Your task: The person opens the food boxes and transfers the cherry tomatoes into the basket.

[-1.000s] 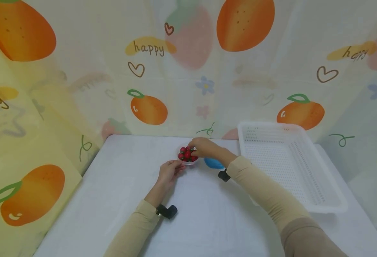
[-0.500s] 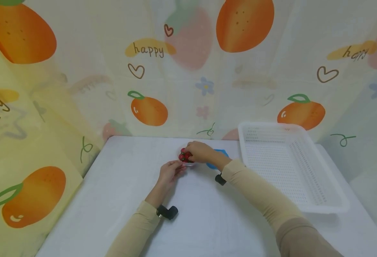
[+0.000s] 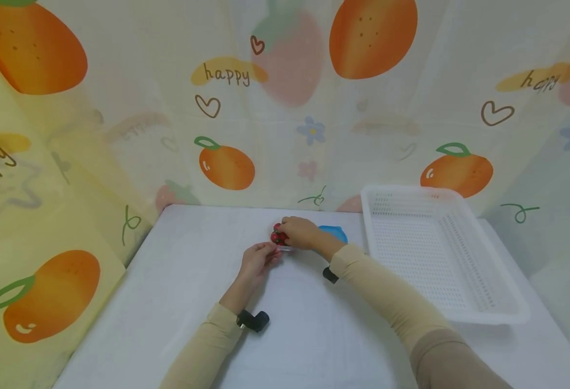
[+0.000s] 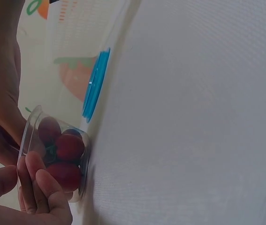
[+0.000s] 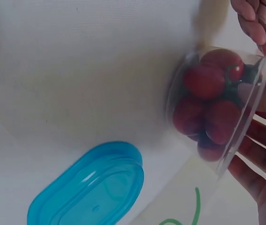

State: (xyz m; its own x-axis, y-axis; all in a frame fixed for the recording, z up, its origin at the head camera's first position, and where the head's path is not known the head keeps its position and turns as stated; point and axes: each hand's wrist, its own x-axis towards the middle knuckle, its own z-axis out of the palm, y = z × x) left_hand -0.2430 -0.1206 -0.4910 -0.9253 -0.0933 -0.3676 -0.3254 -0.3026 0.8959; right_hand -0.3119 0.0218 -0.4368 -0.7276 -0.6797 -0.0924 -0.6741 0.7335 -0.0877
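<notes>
A small clear plastic container (image 4: 86, 152) of red cherry tomatoes (image 5: 205, 80) with green stems stands near the table's back edge. My left hand (image 3: 257, 261) pinches its near rim between thumb and fingers. My right hand (image 3: 301, 232) reaches over the container from the right and covers part of the tomatoes in the head view. In the right wrist view, a fingertip of it shows through the plastic among the tomatoes, and its other fingers lie along the rim. I cannot tell whether it holds a tomato. A blue lid (image 5: 95, 187) lies right of the container.
A large white perforated basket (image 3: 501, 259) stands at the right on the white-covered table (image 3: 304, 335). Behind the table hangs a fruit-print curtain (image 3: 275, 162). Each wrist wears a black camera, and the right forearm crosses in front of the basket's left side.
My right hand has moved left and slightly down over the container, covering more tomatoes and uncovering more of the blue lid. My left hand stays at the rim.
</notes>
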